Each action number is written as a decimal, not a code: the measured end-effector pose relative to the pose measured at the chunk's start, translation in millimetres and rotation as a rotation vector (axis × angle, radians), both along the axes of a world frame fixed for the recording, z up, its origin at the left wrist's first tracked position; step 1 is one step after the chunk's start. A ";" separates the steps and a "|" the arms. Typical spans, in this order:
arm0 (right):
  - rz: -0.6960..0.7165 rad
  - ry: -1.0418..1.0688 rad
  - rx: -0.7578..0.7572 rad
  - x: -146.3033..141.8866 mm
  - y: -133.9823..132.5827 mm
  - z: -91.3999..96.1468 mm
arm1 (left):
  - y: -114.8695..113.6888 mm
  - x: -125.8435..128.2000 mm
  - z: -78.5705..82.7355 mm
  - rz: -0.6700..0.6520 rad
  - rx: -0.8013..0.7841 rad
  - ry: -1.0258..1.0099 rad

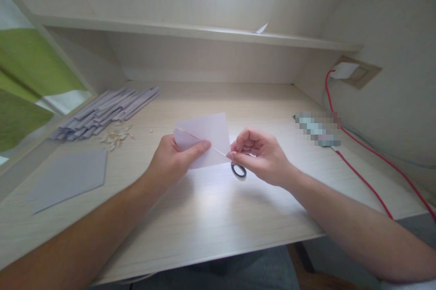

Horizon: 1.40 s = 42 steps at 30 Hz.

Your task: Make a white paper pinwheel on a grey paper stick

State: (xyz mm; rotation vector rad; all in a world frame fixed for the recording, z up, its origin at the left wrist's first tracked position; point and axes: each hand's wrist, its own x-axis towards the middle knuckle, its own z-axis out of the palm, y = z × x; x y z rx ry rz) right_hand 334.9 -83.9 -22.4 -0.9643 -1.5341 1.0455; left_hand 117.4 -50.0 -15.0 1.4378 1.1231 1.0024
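Observation:
My left hand (170,160) pinches a pale lilac paper sheet (213,133), curling its near corner around a thin wooden stick (218,150). My right hand (260,156) grips the stick's right end between thumb and fingers, just above the desk. Under that hand lies a pair of scissors; only one black handle loop (239,170) shows. Both hands hover over the middle of the light wooden desk (211,217).
A pile of rolled paper tubes (105,112) lies at the back left, with small wood chips (116,137) beside it. A flat stack of lilac sheets (71,176) sits left. A red cable (361,178) runs from a wall socket (356,72) past a blurred object (316,128). A shelf (204,33) overhangs.

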 end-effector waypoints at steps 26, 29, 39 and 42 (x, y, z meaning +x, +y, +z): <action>-0.009 -0.065 -0.067 1.2 7.0 -15.6 | 3.7 1.2 -4.4 0.005 0.019 0.120; -0.025 -0.094 -0.047 1.6 8.2 -17.1 | 2.1 1.5 -4.3 0.010 0.024 0.135; -0.033 -0.116 -0.027 1.0 10.1 -15.8 | 2.9 1.0 -7.1 0.015 0.006 0.136; -0.035 -0.112 -0.039 0.3 9.2 -14.1 | 1.6 1.8 -4.3 0.013 0.007 0.138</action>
